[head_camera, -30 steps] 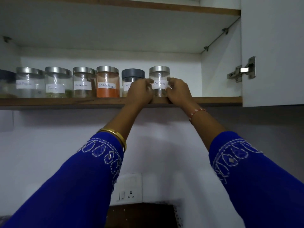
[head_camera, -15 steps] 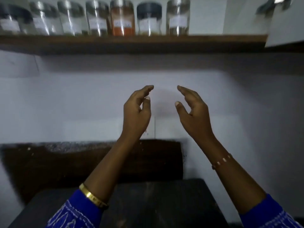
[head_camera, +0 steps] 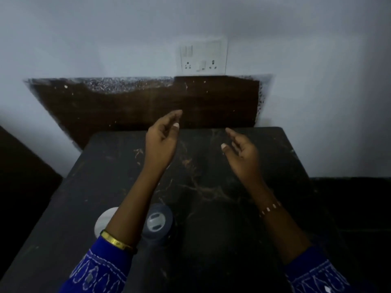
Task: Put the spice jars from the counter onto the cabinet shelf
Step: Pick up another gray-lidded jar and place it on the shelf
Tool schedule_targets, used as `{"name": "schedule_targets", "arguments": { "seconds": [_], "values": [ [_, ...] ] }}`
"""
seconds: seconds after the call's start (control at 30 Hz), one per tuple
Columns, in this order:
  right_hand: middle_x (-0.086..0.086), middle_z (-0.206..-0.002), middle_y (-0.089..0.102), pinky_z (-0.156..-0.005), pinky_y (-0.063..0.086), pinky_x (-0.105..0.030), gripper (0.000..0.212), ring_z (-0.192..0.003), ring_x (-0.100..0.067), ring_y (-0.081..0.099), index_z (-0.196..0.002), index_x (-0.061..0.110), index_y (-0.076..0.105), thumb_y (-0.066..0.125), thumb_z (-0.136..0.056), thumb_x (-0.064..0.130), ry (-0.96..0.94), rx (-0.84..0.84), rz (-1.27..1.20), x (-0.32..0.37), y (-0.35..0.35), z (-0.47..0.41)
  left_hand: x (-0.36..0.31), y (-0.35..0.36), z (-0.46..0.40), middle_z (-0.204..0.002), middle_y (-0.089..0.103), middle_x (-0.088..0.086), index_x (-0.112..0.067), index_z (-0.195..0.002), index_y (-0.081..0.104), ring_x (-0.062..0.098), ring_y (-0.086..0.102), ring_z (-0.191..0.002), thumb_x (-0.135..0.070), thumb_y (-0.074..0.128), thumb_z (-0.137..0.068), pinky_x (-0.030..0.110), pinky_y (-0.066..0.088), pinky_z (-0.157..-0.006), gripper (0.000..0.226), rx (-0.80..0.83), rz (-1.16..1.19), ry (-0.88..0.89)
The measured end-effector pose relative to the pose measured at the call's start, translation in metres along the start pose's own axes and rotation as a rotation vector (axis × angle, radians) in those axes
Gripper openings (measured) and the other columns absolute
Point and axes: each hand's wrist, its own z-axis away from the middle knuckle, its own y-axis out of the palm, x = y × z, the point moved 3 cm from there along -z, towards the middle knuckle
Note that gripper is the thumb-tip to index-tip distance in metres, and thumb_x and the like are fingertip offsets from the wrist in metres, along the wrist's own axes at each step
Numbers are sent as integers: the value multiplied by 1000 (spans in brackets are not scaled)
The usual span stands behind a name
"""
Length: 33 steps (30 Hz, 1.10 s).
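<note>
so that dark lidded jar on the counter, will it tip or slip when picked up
The dark-lidded jar stands upright on the flat counter and looks squat, so probably steady. Its smooth lid may be slippery from above; gripping the sides seems safer. Its weight and contents can't be judged.

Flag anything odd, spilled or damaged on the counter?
No spill shows. Two jars stand upright under the left forearm: grey-lidded jar, white-lidded jar. Backsplash has a ragged pale patch along its top edge, looking worn. Both hands hold nothing.

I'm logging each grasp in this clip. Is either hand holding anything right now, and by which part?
Nothing is held. The left hand and right hand hang open above the dark counter, apart from the two jars near the left forearm.
</note>
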Motion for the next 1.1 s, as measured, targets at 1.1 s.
{"name": "schedule_targets", "arguments": {
  "seconds": [1.1],
  "values": [
    [9,-108,59,-61,52,-9,60,-95,-6,62,-114,27,45,81,-66,20,348,125,-184,-7,91,111,97,-70,100,-124,60,10,-13,-121,57,22,57,-113,-21,36,-98,40,45,-100,32,373,314,-561]
  ]
}}
